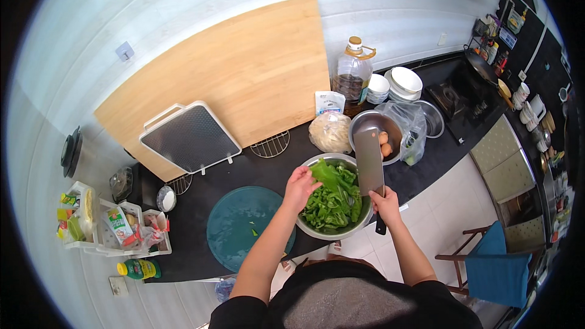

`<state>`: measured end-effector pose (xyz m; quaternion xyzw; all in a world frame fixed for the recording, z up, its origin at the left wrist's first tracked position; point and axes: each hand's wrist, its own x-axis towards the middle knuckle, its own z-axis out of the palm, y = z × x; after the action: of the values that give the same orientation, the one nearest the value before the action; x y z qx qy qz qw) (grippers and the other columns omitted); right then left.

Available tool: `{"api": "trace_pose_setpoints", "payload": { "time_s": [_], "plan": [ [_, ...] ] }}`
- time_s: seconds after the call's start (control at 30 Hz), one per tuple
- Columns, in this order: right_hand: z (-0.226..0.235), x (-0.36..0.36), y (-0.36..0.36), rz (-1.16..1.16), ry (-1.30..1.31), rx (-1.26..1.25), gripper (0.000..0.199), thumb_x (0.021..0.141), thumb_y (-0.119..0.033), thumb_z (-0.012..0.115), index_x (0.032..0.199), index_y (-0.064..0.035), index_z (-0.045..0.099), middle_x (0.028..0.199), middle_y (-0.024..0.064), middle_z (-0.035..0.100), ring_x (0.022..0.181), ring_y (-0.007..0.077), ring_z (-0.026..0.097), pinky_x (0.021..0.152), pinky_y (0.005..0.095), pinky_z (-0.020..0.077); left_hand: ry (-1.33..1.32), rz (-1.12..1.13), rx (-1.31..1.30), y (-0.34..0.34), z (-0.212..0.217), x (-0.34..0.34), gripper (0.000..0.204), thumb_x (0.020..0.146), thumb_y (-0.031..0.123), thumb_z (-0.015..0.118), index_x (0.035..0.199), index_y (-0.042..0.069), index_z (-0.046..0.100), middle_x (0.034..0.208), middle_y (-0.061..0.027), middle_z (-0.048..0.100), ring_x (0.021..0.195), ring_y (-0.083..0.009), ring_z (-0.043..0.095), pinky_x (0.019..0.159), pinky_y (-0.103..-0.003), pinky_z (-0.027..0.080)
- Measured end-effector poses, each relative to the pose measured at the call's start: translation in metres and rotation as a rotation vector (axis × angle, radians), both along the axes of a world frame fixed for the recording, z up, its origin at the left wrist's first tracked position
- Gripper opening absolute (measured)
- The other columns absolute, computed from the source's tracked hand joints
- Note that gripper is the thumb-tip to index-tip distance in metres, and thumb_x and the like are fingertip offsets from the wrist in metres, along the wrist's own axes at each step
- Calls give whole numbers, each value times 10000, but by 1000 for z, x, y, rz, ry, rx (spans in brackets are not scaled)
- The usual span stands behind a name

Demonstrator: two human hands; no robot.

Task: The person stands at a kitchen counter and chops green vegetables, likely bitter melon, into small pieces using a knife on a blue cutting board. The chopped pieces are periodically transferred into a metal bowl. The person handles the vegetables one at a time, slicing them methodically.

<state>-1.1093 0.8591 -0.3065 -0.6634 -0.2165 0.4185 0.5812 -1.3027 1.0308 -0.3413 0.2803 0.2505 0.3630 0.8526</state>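
Observation:
My right hand point(384, 200) is closed round the black handle of a cleaver point(369, 161). Its broad blade points away from me, over the right rim of a metal bowl point(308, 229). Cut green vegetables point(332, 206) fill this bowl, with a larger, flat green piece point(328, 173) on top at the far side. At the bowl's left rim is my left hand point(301, 187), its fingers apart beside the greens. Left of the bowl lies a round teal cutting board point(234, 225) with a few green scraps on it.
Beyond the cleaver, a second metal bowl point(361, 123) holds brown eggs point(385, 146). Nearby stand a bagged pale lump point(329, 133), a large oil jug point(352, 76) and stacked white bowls point(404, 80). A large wooden board point(231, 67) leans on the wall; a blue-draped chair point(496, 268) stands right.

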Motion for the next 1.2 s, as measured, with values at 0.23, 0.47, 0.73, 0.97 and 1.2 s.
{"api": "trace_pose_setpoints", "payload": {
  "time_s": [0.23, 0.47, 0.73, 0.97, 1.2],
  "plan": [
    [-17, -7, 1, 20, -27, -56, 116, 822, -68, 591, 759, -33, 500, 542, -3, 468, 400, 71, 399, 364, 233, 341, -196, 87, -117, 10, 18, -44, 114, 921, 110, 451, 1008, 43, 482, 1179, -142, 524, 1111, -336, 504, 969, -561, 374],
    [-26, -18, 12, 41, -56, -79, 156, 808, -111, 617, 719, -43, 509, 523, 4, 484, 391, 82, 433, 358, 243, 355, -291, 342, -196, 25, -2, -150, 293, 912, 123, 442, 1170, -16, 464, 1183, -179, 521, 1161, -366, 452, 1013, -550, 337],
    [-34, -28, 24, 107, -66, -96, 153, 822, -106, 599, 722, -52, 496, 518, -11, 454, 383, 66, 395, 354, 235, 345, 133, 959, -770, -2, -112, -276, 240, 950, 97, 357, 1120, -63, 416, 1135, -194, 483, 1078, -400, 499, 888, -579, 453],
    [-31, -21, 21, 100, -159, -169, 165, 815, -96, 610, 718, -42, 488, 526, -4, 466, 392, 71, 408, 359, 238, 348, 1434, 1113, -574, -14, -119, -261, 326, 706, 61, 626, 987, -54, 508, 933, -185, 569, 787, -324, 609, 670, -424, 503],
    [-29, -2, 11, 41, -236, -153, 142, 811, -80, 601, 723, -28, 502, 527, 1, 481, 396, 76, 415, 365, 239, 343, 1174, 540, 1068, -17, -33, -121, 239, 715, 12, 617, 951, 32, 582, 907, -123, 578, 847, -292, 541, 794, -366, 446]
  ]
}}
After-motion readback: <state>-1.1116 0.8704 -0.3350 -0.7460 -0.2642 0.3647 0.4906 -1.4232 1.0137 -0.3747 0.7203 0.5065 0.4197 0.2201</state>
